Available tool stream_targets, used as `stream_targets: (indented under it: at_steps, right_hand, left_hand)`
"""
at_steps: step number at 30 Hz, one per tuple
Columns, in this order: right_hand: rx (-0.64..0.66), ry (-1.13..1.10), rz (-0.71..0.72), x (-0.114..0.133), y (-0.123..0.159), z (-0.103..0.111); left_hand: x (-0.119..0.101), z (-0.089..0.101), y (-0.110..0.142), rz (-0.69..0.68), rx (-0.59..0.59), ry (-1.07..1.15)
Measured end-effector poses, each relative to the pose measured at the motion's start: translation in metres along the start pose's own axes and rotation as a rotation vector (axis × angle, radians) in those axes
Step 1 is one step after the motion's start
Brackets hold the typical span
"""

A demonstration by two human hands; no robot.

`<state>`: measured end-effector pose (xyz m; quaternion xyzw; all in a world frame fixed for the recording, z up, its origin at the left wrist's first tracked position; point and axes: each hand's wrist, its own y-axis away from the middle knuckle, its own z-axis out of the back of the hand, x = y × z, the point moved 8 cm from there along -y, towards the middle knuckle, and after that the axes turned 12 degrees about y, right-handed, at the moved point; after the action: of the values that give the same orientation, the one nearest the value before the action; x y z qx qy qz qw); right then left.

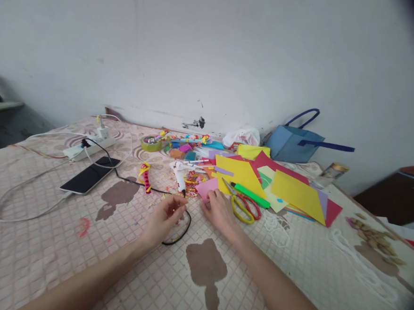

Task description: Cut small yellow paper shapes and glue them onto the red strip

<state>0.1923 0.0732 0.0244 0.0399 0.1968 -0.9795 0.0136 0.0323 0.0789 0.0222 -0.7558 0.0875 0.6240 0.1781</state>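
Observation:
My left hand (pixel 166 218) is closed, thumb and fingertips drawn together above the black cord of a white glue gun (pixel 179 175); anything between them is too small to make out. Thumb and fingers of my right hand (pixel 221 214) close at the lower edge of a piece of pink paper (pixel 206 187). Just right of that hand lie scissors with yellow and red handles (pixel 244 210) and a green cutter (pixel 251 195). Small paper scraps (pixel 193 178) are scattered around the glue gun. A red spiral paper piece with a yellow bow (pixel 146 178) stands to its left.
A phone (pixel 90 175) and a power strip (pixel 89 148) with trailing cables lie at left. Green tape (pixel 151 143) sits at the back. Coloured sheets (pixel 296 193), white string (pixel 276 226) and a blue bag (pixel 291 143) are at right, before the wall.

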Motion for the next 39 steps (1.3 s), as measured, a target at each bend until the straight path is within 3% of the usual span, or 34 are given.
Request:
stream_targets:
  at_steps: [9,16,20,26,32,39]
  right_hand:
    - [0.015,-0.022,-0.018,-0.022,-0.004,-0.009]
    - [-0.006,-0.089,-0.044,-0.016,-0.002,-0.011]
    - [-0.03,-0.148,-0.08,-0.021,-0.004,-0.011]
    - [-0.166,-0.316,-0.214,-0.061,-0.004,0.012]
    - [-0.269,-0.536,-0.3,-0.087,0.005,0.04]
    - [-0.15,-0.943,-0.258,-0.095,0.003,0.044]
  left_hand:
    - [0.004,-0.002,0.002,0.027,0.038,-0.013]
    - [0.001,-0.004,0.003,-0.058,0.06,-0.154]
    - [-0.012,-0.017,0.012,-0.183,0.186,-0.337]
    - [-0.01,-0.038,0.023,-0.23,0.42,-0.514]
    - [-0.01,-0.031,0.019,-0.244,0.339,-0.484]
    - [-0.007,-0.024,0.014,-0.143,0.239,-0.311]
